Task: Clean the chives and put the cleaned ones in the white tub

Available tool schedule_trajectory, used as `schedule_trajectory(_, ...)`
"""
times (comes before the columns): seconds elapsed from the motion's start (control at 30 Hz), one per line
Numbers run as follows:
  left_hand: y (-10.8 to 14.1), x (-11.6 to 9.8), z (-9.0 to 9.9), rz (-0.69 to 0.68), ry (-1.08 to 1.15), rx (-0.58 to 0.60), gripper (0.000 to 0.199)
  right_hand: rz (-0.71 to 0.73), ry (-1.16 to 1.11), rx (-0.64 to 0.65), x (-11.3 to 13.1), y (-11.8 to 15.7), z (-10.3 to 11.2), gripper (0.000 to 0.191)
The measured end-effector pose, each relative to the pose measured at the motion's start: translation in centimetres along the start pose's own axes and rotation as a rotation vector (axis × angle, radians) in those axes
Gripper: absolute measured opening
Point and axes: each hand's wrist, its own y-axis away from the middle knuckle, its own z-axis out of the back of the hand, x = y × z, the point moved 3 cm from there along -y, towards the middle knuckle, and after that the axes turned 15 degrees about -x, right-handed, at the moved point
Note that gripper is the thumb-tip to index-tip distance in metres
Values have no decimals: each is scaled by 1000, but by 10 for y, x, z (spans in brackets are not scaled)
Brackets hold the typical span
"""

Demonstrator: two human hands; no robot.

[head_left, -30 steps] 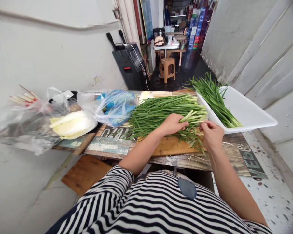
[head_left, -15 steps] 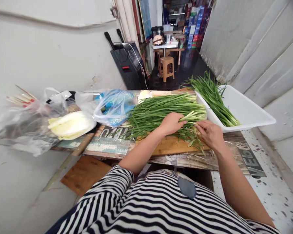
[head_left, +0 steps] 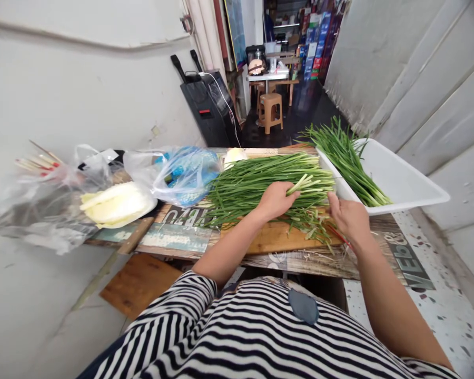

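A wide heap of green chives [head_left: 256,176] lies on a wooden cutting board [head_left: 268,239], its pale stems toward the right. My left hand [head_left: 276,201] is closed round a few stems, whose pale ends stick out past the fingers. At the right edge of the heap is my right hand [head_left: 349,218], its fingers closed; whatever they hold is hidden. Loose trimmings [head_left: 314,226] lie on the board between my hands. More chives [head_left: 343,158] rest along the left side of a white plastic basin [head_left: 403,176].
Left of the heap are a blue-and-clear plastic bag [head_left: 189,171], a cabbage half [head_left: 118,204] and a clear bag with skewers [head_left: 43,195]. A wooden handle [head_left: 136,235] juts over the table's front edge. A black speaker [head_left: 211,108] stands behind the table.
My right hand has moved a little right and down, away from the stems in my left hand. Those stems now point more upward. The view has shifted slightly.
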Motion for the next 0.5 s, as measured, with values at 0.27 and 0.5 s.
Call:
schedule_trajectory(0.27,-2,-1,0,-3,73,-43,23,213,248,18,12,-30,-24,32)
schedule_trajectory(0.5,-6,-2,0,-1,14,-88,28,206,-7,-15,12,-28,3,27)
